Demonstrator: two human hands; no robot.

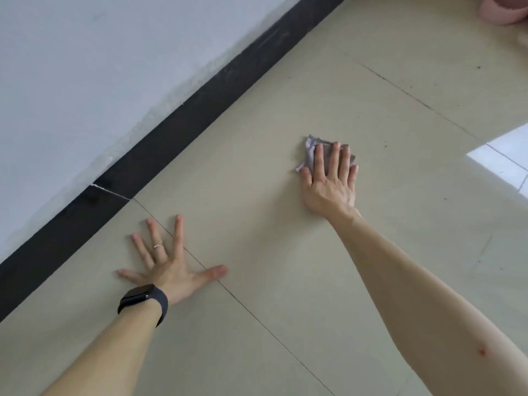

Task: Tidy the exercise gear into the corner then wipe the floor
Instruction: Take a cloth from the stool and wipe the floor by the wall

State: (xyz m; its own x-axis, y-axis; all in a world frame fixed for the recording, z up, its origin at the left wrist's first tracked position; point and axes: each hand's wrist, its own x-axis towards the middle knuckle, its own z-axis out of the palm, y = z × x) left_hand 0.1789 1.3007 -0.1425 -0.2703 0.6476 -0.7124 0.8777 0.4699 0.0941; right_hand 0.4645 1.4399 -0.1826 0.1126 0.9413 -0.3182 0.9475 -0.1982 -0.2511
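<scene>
A small grey-lilac cloth lies crumpled on the beige tiled floor. My right hand presses flat on top of it with straight fingers, and only the cloth's far and left edges show. My left hand rests flat on the floor nearer the wall, fingers spread wide, holding nothing. It wears a ring, and a dark watch sits on its wrist.
A black skirting board runs diagonally along a white wall to the left. A pink object sits at the top right edge. A bright patch of light falls on the floor at the right.
</scene>
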